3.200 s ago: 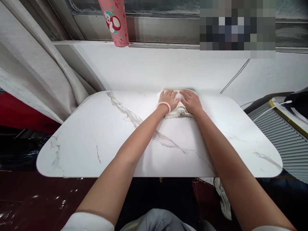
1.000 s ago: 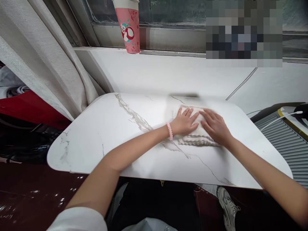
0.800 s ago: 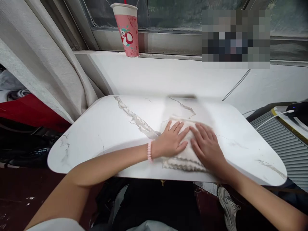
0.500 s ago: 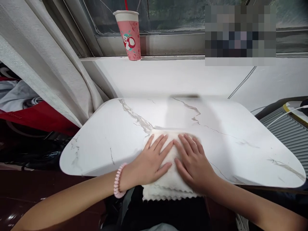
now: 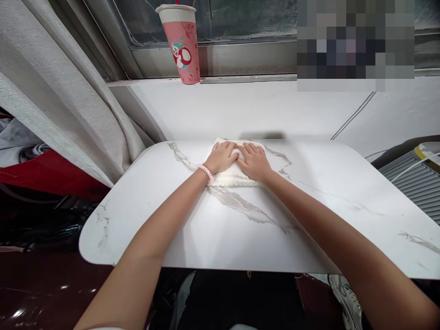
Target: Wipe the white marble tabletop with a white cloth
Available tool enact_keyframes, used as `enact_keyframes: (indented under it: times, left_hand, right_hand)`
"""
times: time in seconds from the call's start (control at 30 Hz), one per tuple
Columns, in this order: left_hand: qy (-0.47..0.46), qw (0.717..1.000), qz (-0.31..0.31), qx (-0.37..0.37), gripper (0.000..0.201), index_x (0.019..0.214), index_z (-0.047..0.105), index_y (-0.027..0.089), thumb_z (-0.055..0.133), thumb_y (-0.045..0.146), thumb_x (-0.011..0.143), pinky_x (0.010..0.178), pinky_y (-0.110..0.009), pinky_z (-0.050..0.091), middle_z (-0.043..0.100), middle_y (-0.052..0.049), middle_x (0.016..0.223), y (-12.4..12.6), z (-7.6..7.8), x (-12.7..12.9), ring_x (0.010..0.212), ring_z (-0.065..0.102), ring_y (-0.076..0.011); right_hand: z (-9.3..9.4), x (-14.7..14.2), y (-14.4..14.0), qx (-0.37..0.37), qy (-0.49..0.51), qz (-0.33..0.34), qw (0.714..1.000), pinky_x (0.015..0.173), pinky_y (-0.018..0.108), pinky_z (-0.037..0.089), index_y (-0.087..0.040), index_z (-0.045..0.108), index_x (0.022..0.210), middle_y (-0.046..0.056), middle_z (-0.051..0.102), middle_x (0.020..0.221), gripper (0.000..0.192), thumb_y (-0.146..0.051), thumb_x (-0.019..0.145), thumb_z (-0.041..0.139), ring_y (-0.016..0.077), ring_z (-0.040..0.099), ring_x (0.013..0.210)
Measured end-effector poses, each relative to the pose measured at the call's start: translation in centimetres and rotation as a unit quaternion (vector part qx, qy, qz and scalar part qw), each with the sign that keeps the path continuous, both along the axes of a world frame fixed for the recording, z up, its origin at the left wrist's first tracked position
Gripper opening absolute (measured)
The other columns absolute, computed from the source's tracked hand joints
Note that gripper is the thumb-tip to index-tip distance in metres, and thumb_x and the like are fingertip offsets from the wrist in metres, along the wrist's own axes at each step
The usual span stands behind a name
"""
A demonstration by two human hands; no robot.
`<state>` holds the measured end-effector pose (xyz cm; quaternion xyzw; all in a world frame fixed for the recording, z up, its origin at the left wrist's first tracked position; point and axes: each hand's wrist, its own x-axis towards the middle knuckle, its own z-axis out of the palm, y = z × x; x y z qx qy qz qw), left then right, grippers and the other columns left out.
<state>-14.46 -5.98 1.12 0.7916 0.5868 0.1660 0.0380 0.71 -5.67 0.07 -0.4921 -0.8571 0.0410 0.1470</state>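
Observation:
A white, fluffy cloth [image 5: 233, 178] with a wavy edge lies on the white marble-patterned table [image 5: 127, 197], up near its far edge by the wall. My left hand [image 5: 222, 156] rests flat on the cloth's left part, fingers stretched forward, a pink coiled band [image 5: 205, 172] round the wrist. On the right part lies my right hand [image 5: 255, 162], also flat with its fingers out. The two hands nearly meet at the thumbs and index fingers. Both forearms reach across the tabletop. Part of the cloth is hidden under the hands.
A pink paper cup [image 5: 182, 52] with a red straw stands on the window ledge. A pale curtain [image 5: 72, 87] hangs at the left, beside a red bag [image 5: 41, 169]. Cables [image 5: 354, 114] run down the white wall. A grey ribbed object [image 5: 419, 183] stands right of the table.
Both hands have slid the cloth forward from the table's near edge to its far edge, with the arms now stretched out. The view has shifted slightly.

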Motion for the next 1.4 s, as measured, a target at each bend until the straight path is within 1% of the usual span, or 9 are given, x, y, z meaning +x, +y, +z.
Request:
enact_keyframes:
  times: [0.13,0.27,0.5,0.63,0.77,0.97,1.13,1.27,1.4]
  left_hand:
    - [-0.022,0.999,0.028,0.024,0.030,0.115,0.056,0.019,0.039,0.030,0.092,0.113,-0.044,0.029,0.062,-0.010,0.127,3.4,-0.4,-1.2,0.123,0.052,-0.0246]
    - [-0.026,0.998,0.045,0.027,0.030,0.115,0.058,0.020,0.042,0.030,0.091,0.112,-0.042,0.032,0.062,-0.009,0.128,5.0,-0.6,-2.6,0.121,0.054,-0.0247]
    - [0.005,0.996,0.086,0.028,0.035,0.119,0.056,0.016,0.036,0.027,0.094,0.112,-0.043,0.030,0.062,-0.012,0.127,4.0,-0.8,-2.7,0.122,0.053,-0.0254]
    - [0.027,0.996,0.078,0.018,0.038,0.123,0.052,0.013,0.030,0.025,0.095,0.116,-0.048,0.024,0.058,-0.015,0.133,0.9,-0.7,-2.7,0.129,0.048,-0.0263]
    - [0.048,0.999,0.005,0.002,0.038,0.123,0.051,0.015,0.029,0.027,0.095,0.118,-0.049,0.021,0.056,-0.014,0.137,-4.5,-0.4,-4.1,0.133,0.044,-0.0253]
    - [0.078,0.996,0.043,-0.002,0.043,0.127,0.050,0.012,0.026,0.030,0.097,0.120,-0.052,0.020,0.049,-0.018,0.144,-15.8,0.0,-6.6,0.140,0.038,-0.0288]
    - [0.093,0.990,0.101,0.013,0.044,0.126,0.050,0.012,0.022,0.033,0.099,0.117,-0.054,0.027,0.053,-0.019,0.139,-23.3,-0.1,-9.1,0.137,0.041,-0.0295]
    - [0.100,0.987,0.121,0.026,0.041,0.124,0.050,0.015,0.025,0.034,0.098,0.115,-0.056,0.030,0.056,-0.018,0.135,-25.3,-0.2,-12.3,0.135,0.044,-0.0298]
    - [0.108,0.984,0.137,0.025,0.042,0.122,0.051,0.016,0.022,0.034,0.097,0.114,-0.055,0.030,0.057,-0.018,0.132,-23.4,-0.3,-15.4,0.132,0.046,-0.0304]
  right_hand:
    - [-0.1,-1.2,3.4,0.024,-0.003,0.001,1.000,0.116,0.049,0.021,-0.015,0.042,0.146,0.013,0.040,0.154,0.052,-0.032,0.099,0.030,0.0288,0.032,0.143]
    - [-0.6,-2.9,4.9,0.060,-0.011,0.000,0.998,0.114,0.049,0.023,-0.013,0.046,0.143,0.016,0.045,0.150,0.050,-0.029,0.098,0.031,0.0304,0.036,0.139]
    - [-1.1,-3.7,5.1,0.077,0.012,0.025,0.997,0.113,0.050,0.023,-0.012,0.048,0.141,0.018,0.046,0.149,0.049,-0.025,0.097,0.030,0.0321,0.037,0.139]
    - [-1.2,-3.7,1.7,0.071,0.014,0.029,0.997,0.114,0.052,0.021,-0.011,0.046,0.143,0.018,0.043,0.152,0.050,-0.026,0.099,0.029,0.0323,0.034,0.141]
    - [-1.4,-4.5,-4.8,0.065,0.018,-0.007,0.998,0.114,0.059,0.019,-0.007,0.043,0.146,0.022,0.040,0.152,0.053,-0.029,0.099,0.030,0.0369,0.031,0.142]
    - [-1.1,-6.0,-14.2,0.074,0.006,0.095,0.993,0.115,0.061,0.019,-0.005,0.043,0.146,0.024,0.039,0.152,0.055,-0.033,0.100,0.031,0.0399,0.031,0.142]
    - [-0.3,-8.1,-18.7,0.071,0.029,0.205,0.976,0.116,0.061,0.020,-0.003,0.042,0.146,0.025,0.040,0.151,0.056,-0.034,0.099,0.034,0.0401,0.030,0.143]
    - [-0.3,-11.0,-19.4,0.066,0.056,0.257,0.963,0.115,0.061,0.019,-0.001,0.042,0.145,0.026,0.039,0.151,0.057,-0.034,0.098,0.035,0.0411,0.029,0.142]
    - [-0.6,-14.5,-17.3,0.059,0.074,0.256,0.962,0.115,0.060,0.020,-0.004,0.044,0.143,0.023,0.042,0.150,0.055,-0.033,0.098,0.035,0.0389,0.032,0.140]
